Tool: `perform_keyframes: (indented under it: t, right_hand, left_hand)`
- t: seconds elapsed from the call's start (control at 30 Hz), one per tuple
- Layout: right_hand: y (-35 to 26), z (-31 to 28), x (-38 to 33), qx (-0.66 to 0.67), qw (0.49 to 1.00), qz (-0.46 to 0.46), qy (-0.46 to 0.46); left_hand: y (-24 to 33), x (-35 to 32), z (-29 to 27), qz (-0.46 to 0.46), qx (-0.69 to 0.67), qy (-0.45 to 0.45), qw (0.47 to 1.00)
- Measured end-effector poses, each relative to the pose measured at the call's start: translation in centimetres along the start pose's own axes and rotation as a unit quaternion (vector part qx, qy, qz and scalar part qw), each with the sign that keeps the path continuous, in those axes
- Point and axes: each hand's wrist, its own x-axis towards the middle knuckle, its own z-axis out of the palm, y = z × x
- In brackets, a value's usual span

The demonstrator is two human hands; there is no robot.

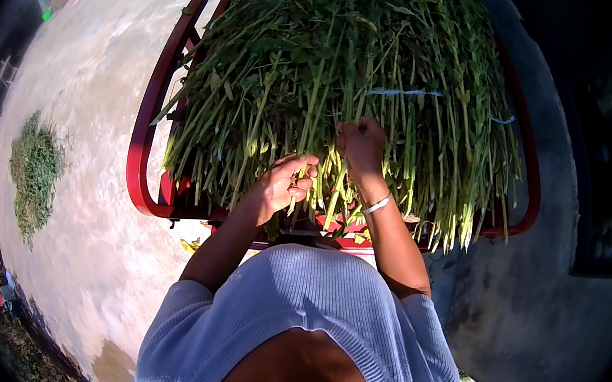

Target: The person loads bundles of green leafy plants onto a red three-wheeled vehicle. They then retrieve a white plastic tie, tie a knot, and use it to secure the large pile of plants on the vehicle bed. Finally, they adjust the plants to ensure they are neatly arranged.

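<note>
A thick load of cut leafy green plants (pixel 354 44) lies in front of me, with pale stem ends toward my body. My left hand (pixel 285 182) is curled closed around stems at the near edge of the load. Farther in and to the right, my right hand (pixel 362 146), with a white bracelet (pixel 378 204) at its wrist, is closed in a pinch against the stems; what its fingers hold is too small to make out. A pale blue strip (pixel 406 92) lies across the stems beyond that hand.
Red metal rails (pixel 143 152) of a cart surround the load at left, right and near side. A small heap of greenery (pixel 34 177) lies on the concrete ground (pixel 100 127) to the left. A dark wall stands at the right, and assorted items line the far left.
</note>
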Motion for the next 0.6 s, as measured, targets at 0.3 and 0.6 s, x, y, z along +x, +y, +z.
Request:
perform_keyframes:
  t: [0.3, 0.6]
  right_hand:
    - [3.0, 0.6, -3.7, -0.052, 0.999, 0.009, -0.005]
    - [-1.3, -2.3, -2.0, -0.402, 0.876, -0.263, -0.048]
  left_hand:
    - [-1.1, 2.4, 1.8, 0.108, 0.006, -0.005, 0.994]
    - [0.8, 1.7, 4.2, 0.018, -0.040, -0.108, 0.993]
